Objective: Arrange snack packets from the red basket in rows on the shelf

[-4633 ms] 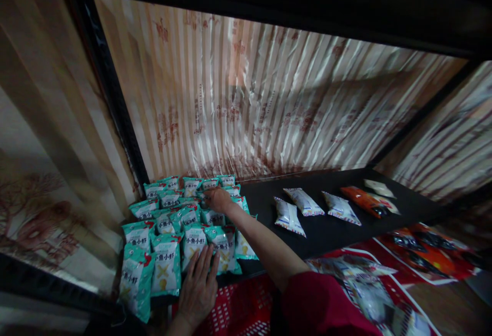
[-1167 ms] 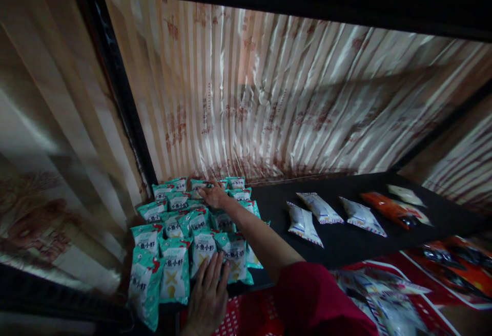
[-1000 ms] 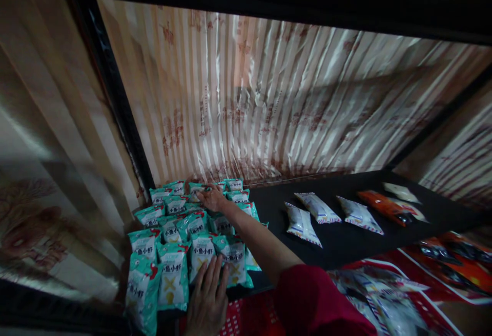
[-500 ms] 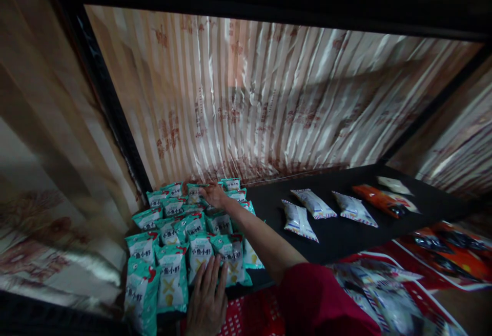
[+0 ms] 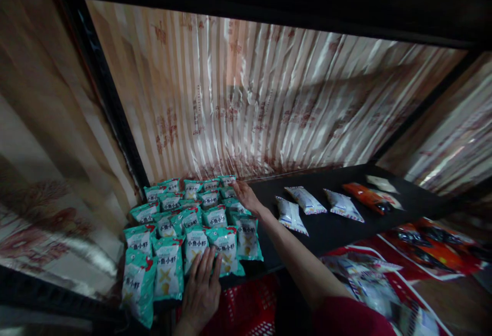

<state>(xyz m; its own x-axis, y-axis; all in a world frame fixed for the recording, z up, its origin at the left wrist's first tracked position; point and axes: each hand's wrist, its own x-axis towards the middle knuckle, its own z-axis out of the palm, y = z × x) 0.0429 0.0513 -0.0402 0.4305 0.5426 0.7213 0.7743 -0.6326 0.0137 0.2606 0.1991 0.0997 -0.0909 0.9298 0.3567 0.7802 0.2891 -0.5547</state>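
Observation:
Rows of teal and white snack bags [image 5: 168, 264] lie close together on the left part of a black shelf [image 5: 269, 192]. My left hand [image 5: 202, 285] rests at the front of them, fingers stretched out, its tips on a front snack bag [image 5: 226, 246]. Farther back, my right hand [image 5: 248, 196] reaches across to the right edge of the rows. Its fingers are extended beside the back right bag [image 5: 228, 179], with nothing visible held. Whether its fingertips press on that bag is hard to see.
White snack bags [image 5: 305, 200] and an orange packet [image 5: 367, 197] lie farther right on the shelf. Below the front edge, a red basket [image 5: 249, 300] and more packets [image 5: 369, 285] show. Wrinkled printed sheeting [image 5: 238, 105] closes the back; a black post [image 5: 111, 95] stands left.
My right hand has moved right, from over the back middle bags to the right edge of the rows. The bags there sit straighter. My left hand stays at the front.

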